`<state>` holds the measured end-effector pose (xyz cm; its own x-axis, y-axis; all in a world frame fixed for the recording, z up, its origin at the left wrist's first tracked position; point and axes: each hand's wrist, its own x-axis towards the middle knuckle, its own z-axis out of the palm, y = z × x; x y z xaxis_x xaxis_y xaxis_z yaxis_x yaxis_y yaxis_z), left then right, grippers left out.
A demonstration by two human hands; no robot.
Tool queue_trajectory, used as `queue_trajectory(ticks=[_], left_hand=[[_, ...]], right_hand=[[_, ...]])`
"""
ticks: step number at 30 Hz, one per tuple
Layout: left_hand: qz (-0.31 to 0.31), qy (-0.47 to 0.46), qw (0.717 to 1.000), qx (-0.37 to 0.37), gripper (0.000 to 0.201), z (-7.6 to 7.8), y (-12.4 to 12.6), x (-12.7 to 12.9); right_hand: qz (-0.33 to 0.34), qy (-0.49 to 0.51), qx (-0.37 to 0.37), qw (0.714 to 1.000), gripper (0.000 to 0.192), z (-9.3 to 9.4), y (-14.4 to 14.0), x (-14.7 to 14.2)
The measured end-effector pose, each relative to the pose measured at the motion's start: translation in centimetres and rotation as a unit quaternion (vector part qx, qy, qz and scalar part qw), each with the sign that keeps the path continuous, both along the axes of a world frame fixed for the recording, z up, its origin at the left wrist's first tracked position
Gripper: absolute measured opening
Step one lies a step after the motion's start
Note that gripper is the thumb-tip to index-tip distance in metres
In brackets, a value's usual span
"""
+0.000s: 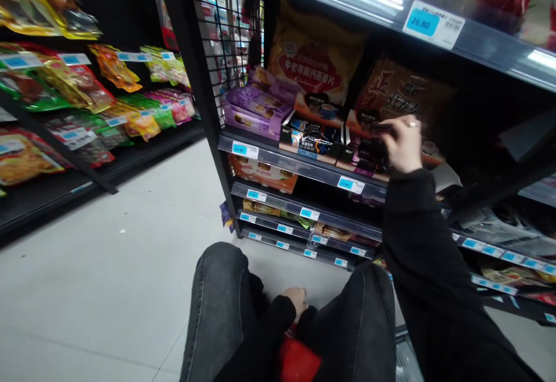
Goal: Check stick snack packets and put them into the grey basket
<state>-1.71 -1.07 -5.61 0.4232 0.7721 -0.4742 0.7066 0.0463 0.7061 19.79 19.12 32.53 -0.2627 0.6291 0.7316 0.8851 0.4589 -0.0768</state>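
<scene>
The right hand (pixel 402 144) is pinching a dark packet (pixel 382 129) at the shelf (pixel 299 164); it could slip. The left hand (pixel 296 301) (half hidden, grip unclear) is resting by something red (pixel 297 362).

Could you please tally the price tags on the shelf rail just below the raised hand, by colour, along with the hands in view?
Blue-and-white price tags: 2 (second)
Right hand at the shelf: 1
Left hand between the knees: 1
Total: 4
</scene>
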Motion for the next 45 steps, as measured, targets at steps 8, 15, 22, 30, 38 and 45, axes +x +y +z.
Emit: queue_trajectory(ticks=[8,15,22,30,38,45], left_hand=[[0.151,-0.498,0.837,-0.168,0.06,7.5,2.2,-0.3],[0.18,-0.607,0.741,-0.225,0.071,9.9,2.3,-2.6],[0.296,-0.459,0.821,-0.166,0.048,7.1,2.8,-2.6],[0.288,-0.401,0.858,-0.138,0.042,5.7,3.6,-2.2],[0.278,-0.353,0.892,-0.048,0.035,5.7,3.6,-2.1],[0.278,-0.333,0.901,0.031,0.023,5.4,3.6,-1.9]], right_hand=[[0.17,0.388,-0.128,0.897,0.012,-5.7,-16.0,1.8],[0.228,0.486,-0.459,0.708,0.036,-20.4,-18.4,0.0],[0.157,0.481,-0.507,0.697,0.028,-28.5,-18.6,0.0],[0.104,0.526,-0.584,0.609,0.032,-32.0,-18.1,1.9],[0.096,0.492,-0.581,0.641,0.03,-31.5,-17.8,2.0],[0.095,0.478,-0.553,0.676,0.028,-31.6,-18.0,1.3]])
